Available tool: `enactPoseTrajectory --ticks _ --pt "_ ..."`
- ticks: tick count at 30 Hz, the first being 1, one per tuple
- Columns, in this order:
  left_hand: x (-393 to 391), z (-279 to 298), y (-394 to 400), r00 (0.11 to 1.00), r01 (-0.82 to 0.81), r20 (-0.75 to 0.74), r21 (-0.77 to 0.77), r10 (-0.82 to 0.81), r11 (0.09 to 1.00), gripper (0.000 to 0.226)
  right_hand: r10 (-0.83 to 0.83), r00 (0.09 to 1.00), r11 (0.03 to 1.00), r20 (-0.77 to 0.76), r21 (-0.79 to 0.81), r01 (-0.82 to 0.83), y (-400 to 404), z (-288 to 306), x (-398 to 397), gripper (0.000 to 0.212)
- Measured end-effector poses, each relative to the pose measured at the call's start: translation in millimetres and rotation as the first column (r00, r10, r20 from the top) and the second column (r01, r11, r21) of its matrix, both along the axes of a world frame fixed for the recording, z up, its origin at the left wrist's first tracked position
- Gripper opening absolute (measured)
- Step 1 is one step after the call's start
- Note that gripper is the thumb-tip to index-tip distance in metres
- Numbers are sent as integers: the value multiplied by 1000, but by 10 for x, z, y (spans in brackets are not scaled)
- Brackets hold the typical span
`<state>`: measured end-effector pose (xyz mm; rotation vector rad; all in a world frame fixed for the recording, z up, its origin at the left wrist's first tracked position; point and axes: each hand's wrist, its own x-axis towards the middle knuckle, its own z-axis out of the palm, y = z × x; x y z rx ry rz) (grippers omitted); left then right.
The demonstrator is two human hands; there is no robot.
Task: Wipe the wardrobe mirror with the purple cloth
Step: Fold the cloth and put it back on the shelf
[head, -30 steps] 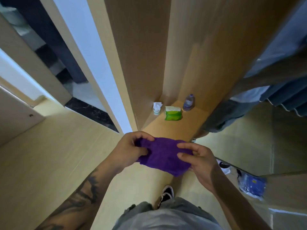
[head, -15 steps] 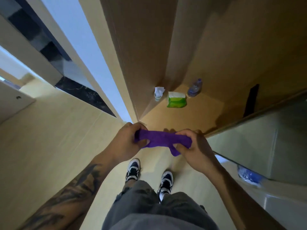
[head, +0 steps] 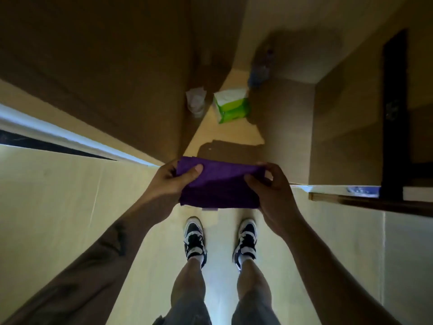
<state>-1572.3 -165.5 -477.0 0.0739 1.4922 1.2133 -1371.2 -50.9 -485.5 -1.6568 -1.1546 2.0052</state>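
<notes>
Dim overall, with the wardrobe panels [head: 105, 73] sunk in brown shadow. Brighter on the pale floor [head: 58, 207], lit perhaps from the left. Hard shadow edge across the shelf [head: 234, 134]. Soft motion blur on the bottle [head: 259, 73]. Strong wide-angle bending toward the edges.

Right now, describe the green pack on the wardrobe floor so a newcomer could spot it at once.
Look into the open wooden wardrobe ahead of the person's shoes, to its floor near the back corner. Three small things sit there in a row: a crumpled clear plastic cup on the left, a blurred clear plastic bottle on the right. Between them lies the green-and-white soft tissue pack, the only brightly coloured one.
</notes>
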Motion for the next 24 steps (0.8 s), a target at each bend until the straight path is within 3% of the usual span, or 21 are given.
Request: enactPoseTrajectory --ticks 4,8,10,14,21,24 --pt "-215 -813 175 998 36 57 0 -36 999 45 21 1000 999 21 -43 -20 149 -637 -92 60" --pt "-246 -1610 379 993 22 -110 -117 -35 993 40 31 986 997 161 68 -43 324 -1258 -213 63" --pt "-239 -2002 513 959 60 -266 -136 -94 989 31 7 980 988 200 149 -37 412 -1617 -308 62" --pt "-239 -2673 763 737 181 -630 -166 -246 969 37 -7 960 930 279 356 -96 584 -2281 -465 59" --pt "-209 -3208 970 538 225 -814 -110 -217 968 40 68 897 758 437 562 -331 751 -2928 -472 51" --pt "-129 -3254 1003 317 215 -903 -230 -290 949 52 104 798 650 593 566 -506 766 -3053 -470 46"
